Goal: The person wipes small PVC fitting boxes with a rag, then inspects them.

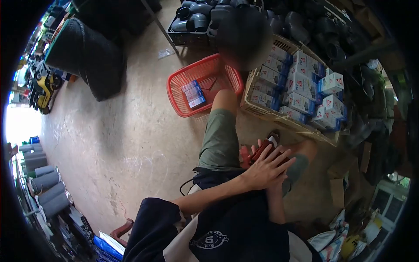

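Observation:
My left hand reaches across my lap, its fingers spread, lying over my right hand. Most of my right hand is hidden beneath it; only some fingertips show along the edge of a dark red and black object. That object seems to rest in my right hand, and its kind cannot be made out. Beyond my knee stands a red plastic basket on the floor, with a few blue-and-white boxes inside.
A yellowish crate of blue-and-white boxes stands right of the basket. Behind are a black crate of grey pipe fittings and a dark blurred shape. Rolls of dark material stand at left; grey rolls lie lower left.

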The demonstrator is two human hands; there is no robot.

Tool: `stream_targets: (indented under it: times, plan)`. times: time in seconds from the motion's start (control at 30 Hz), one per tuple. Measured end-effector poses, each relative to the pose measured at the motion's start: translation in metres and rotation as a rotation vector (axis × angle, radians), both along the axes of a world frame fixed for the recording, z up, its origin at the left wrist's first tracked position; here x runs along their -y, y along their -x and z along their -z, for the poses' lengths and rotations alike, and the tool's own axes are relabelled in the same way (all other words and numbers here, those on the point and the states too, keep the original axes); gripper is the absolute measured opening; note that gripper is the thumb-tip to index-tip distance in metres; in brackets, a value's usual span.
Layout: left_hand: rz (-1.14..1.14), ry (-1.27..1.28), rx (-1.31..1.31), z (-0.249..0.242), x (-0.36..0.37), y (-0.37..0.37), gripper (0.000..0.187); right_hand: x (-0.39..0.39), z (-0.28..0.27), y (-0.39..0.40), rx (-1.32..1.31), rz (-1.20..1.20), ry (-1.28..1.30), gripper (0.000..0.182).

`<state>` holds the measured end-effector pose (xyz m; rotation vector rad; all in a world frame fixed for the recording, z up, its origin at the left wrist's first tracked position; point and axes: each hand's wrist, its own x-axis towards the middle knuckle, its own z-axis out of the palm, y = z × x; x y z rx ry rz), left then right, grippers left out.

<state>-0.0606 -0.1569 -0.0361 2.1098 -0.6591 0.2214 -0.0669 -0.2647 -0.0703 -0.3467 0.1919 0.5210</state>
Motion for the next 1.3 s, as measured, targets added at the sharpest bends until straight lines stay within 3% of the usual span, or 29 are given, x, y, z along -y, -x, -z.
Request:
stream_targets:
  times: [0.1, 0.13, 0.23, 0.4, 0.6, 0.87, 0.97, 1.07, 1.3]
  plan:
    - [0.007, 0.248, -0.025, -0.053, -0.061, -0.015, 0.051, 0.009, 0.001, -0.005, -0.062, 0.039, -0.04, 0.074]
    - [-0.121, 0.19, 0.147, -0.071, -0.086, -0.015, 0.035, 0.014, 0.006, -0.009, -0.092, 0.061, -0.066, 0.075]
    - [-0.299, 0.198, 0.465, -0.126, -0.148, -0.024, 0.035, 0.037, 0.038, -0.015, -0.231, 0.129, -0.191, 0.077]
    - [-0.159, 0.202, 0.687, -0.177, -0.149, -0.051, 0.034, 0.062, 0.075, -0.002, -0.316, 0.197, -0.315, 0.081]
    - [-0.039, 0.218, 0.718, -0.197, -0.116, -0.061, 0.034, 0.061, 0.073, 0.005, -0.377, 0.221, -0.486, 0.077]
    - [0.007, 0.218, 0.726, -0.214, -0.09, -0.065, 0.034, 0.061, 0.092, 0.004, -0.223, 0.211, -0.384, 0.076]
    - [0.012, 0.214, 0.727, -0.22, -0.084, -0.066, 0.033, 0.06, 0.094, 0.002, -0.231, 0.23, -0.427, 0.089]
    - [0.009, 0.205, 0.726, -0.224, -0.081, -0.066, 0.033, 0.059, 0.1, 0.0, -0.271, 0.252, -0.434, 0.09]
    - [0.004, 0.197, 0.717, -0.229, -0.073, -0.068, 0.033, 0.057, 0.083, 0.001, -0.226, 0.261, -0.421, 0.078]
